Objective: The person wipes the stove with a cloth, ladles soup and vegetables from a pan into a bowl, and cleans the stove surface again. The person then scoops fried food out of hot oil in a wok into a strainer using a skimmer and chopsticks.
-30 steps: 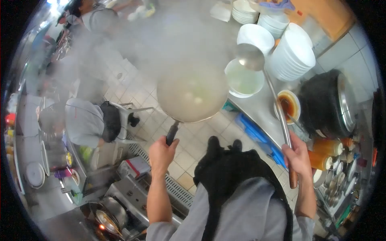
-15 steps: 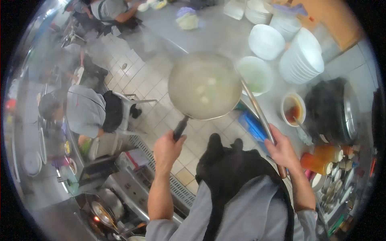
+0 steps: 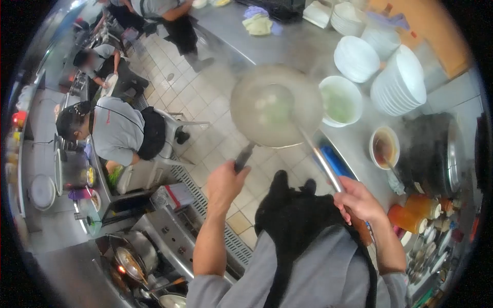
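My left hand point(image 3: 226, 184) is closed round the black handle of a steaming wok point(image 3: 246, 113) held in the air over the tiled floor. Cloudy liquid with pale and green pieces lies inside. My right hand point(image 3: 357, 199) grips a long metal ladle point(image 3: 322, 160) with a brown handle end; its bowl is inside the wok, blurred by steam. Just right of the wok, on the steel counter, stands a white bowl point(image 3: 340, 101) with green food in it.
Stacked white bowls point(image 3: 395, 84), a bowl of red-brown sauce point(image 3: 384, 148), a black pot point(image 3: 431, 149) and orange bottles point(image 3: 407, 219) stand right. A seated co-worker point(image 3: 120, 126) is left, others behind. A stove with a lit pan point(image 3: 128, 263) is lower left.
The ladle's bowl has moved left and down from the wok's right rim into the liquid. The wok sits slightly further right in view, and steam has thinned.
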Demonstrator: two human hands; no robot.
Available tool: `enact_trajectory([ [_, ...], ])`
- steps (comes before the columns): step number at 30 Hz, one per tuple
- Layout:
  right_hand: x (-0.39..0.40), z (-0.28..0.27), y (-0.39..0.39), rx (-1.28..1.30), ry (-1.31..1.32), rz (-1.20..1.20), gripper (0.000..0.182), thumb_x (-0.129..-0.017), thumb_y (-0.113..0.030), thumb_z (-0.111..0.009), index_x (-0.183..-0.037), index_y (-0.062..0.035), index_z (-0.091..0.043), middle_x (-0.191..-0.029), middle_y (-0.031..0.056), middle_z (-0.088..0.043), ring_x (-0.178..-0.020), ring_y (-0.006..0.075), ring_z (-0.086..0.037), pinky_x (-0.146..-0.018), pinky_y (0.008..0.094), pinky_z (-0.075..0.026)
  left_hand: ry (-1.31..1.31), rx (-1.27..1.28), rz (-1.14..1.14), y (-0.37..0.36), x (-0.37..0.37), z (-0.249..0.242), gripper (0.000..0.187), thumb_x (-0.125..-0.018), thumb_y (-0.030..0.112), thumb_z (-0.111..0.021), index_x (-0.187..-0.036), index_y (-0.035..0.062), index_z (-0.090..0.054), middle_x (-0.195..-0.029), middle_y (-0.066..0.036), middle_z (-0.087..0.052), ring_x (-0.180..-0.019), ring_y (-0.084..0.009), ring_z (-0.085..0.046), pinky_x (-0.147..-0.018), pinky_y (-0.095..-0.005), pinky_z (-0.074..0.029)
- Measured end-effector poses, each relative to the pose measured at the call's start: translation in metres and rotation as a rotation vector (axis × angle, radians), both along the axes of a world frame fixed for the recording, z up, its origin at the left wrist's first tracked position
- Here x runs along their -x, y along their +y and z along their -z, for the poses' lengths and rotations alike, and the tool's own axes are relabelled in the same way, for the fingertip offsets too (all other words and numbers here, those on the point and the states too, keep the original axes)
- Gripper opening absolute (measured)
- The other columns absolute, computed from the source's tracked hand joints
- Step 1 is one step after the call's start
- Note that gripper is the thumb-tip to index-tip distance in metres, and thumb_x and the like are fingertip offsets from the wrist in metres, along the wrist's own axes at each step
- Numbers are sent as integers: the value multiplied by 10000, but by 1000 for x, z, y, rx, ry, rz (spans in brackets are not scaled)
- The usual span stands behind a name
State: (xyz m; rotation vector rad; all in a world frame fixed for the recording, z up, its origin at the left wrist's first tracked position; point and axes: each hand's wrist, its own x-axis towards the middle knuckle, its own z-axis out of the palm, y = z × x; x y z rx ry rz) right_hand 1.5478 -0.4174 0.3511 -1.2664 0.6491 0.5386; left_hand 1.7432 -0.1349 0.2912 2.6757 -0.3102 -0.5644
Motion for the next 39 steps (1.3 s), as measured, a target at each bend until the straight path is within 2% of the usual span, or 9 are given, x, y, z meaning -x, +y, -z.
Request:
enact_trajectory([
  [6,-1,-20,3,-139,40,-3,403,-920,-78,-545,-1318,-26,-505,-673,30,-523,-431,130,-510,-372,274,-429,-53,-25,-6,3,-3,4,456,-834,439,-722,-892,-10,-668,-780,-226,-671,-791,-421,-658,-710,-487,-495],
  [12,0,-32,0,-298,33,58,450,-891,-124,-570,-1312,28,-516,-661,38,-511,-401,118,-462,-347,258,-385,-25,-31,-18,6,-3,13,457,-828,445,-722,-928,1,-672,-823,-226,-681,-821,-423,-659,-733,-492,-498],
  [14,1,-39,0,-371,89,150,453,-890,-143,-571,-1303,38,-530,-656,35,-500,-391,103,-430,-341,248,-363,-17,-15,-27,6,-1,12,450,-830,440,-724,-925,4,-671,-816,-226,-679,-815,-420,-659,-729,-488,-498],
  [21,9,-43,-4,-345,72,175,461,-890,-143,-572,-1305,52,-530,-647,27,-479,-385,91,-417,-334,246,-353,-5,33,-43,7,2,13,415,-833,414,-736,-911,11,-673,-771,-211,-664,-757,-401,-646,-686,-460,-487],
  [26,30,-48,-17,-458,15,343,485,-900,-125,-553,-1333,85,-494,-637,27,-465,-361,84,-408,-308,239,-333,35,10,-56,5,-1,14,410,-830,408,-741,-910,10,-680,-766,-204,-664,-754,-394,-647,-686,-459,-488],
  [34,64,-45,-36,-418,-165,550,493,-895,-96,-533,-1332,121,-463,-624,24,-450,-335,78,-384,-276,236,-322,31,18,-65,0,-1,8,408,-823,400,-745,-934,12,-692,-780,-198,-673,-770,-397,-650,-710,-458,-498],
  [39,70,-30,-45,-174,-206,604,474,-886,-113,-538,-1312,90,-492,-617,13,-456,-346,78,-389,-288,233,-319,48,3,-91,-5,-2,3,423,-802,405,-768,-905,4,-686,-716,-192,-652,-713,-393,-640,-670,-454,-490],
])
